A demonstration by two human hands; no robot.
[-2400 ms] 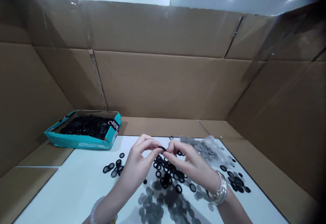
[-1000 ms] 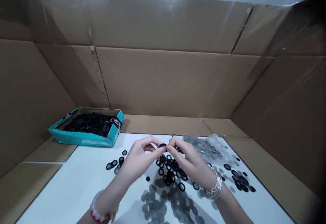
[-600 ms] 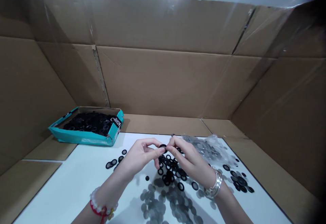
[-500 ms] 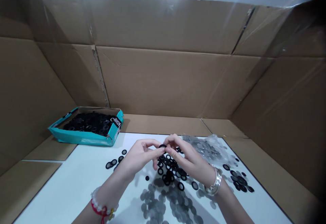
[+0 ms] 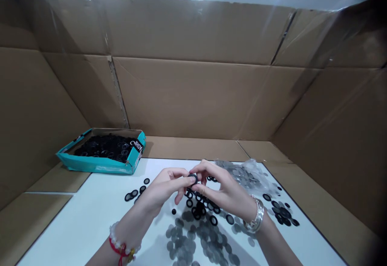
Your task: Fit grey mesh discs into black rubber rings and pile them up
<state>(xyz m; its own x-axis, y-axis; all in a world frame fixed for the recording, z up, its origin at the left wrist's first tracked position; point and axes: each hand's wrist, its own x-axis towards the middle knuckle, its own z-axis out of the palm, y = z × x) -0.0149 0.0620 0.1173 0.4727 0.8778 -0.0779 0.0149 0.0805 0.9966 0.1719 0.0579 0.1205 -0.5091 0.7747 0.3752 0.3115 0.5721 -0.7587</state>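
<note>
Between my two hands, above the white table, is a small black rubber ring. The thumb and fingers of my left hand pinch it from the left. From the right, the thumb and fingertips of my right hand close around its other edge. Below them lies a loose pile of black rings, partly covered by my right hand. Nearer to me spread many grey translucent discs. A single small black disc rests left of the pile.
A teal open box full of black rings stands at the back left. At the back right lies a clear plastic bag of grey discs. Black discs are grouped at the right, several rings at the left. Cardboard walls surround the table.
The black ring has tilted so that more of its face shows. The fingers of my right hand have shifted slightly around it; both hands stay in nearly the same place.
</note>
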